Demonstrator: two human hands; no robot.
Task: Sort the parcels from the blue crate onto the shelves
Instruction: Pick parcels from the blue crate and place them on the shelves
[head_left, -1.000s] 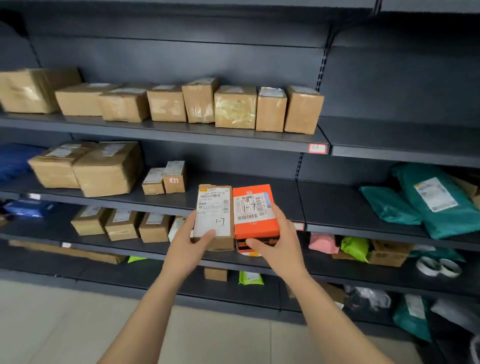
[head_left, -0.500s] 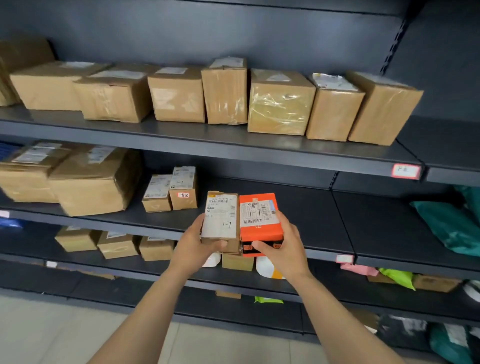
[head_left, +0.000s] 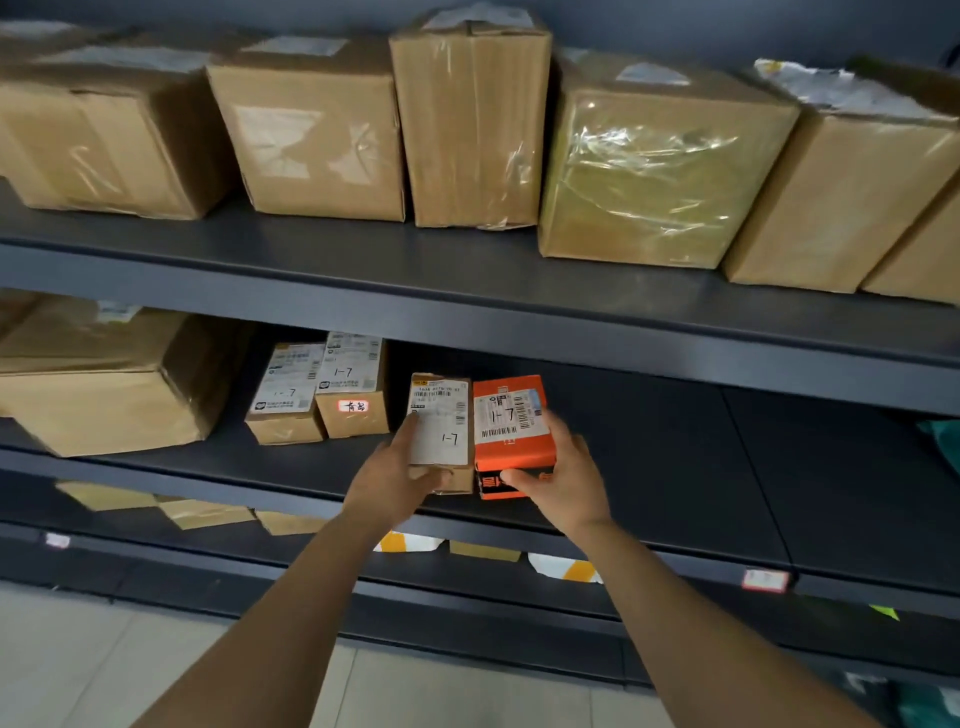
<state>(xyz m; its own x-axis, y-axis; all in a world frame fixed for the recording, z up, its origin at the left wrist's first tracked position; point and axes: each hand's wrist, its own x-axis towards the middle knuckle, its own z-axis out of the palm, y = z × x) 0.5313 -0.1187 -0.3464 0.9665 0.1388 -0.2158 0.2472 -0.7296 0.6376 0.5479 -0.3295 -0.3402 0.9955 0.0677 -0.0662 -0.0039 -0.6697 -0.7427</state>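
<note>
My left hand (head_left: 397, 475) grips the brown parcel (head_left: 441, 431); my right hand (head_left: 563, 475) grips the orange parcel (head_left: 511, 436), side by side over the middle shelf (head_left: 675, 467).

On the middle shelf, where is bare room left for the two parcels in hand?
The middle shelf is bare right of the orange parcel. A narrow gap separates the brown parcel from the small labelled boxes. Further left, a large carton crowds it; the top shelf row is packed.
</note>
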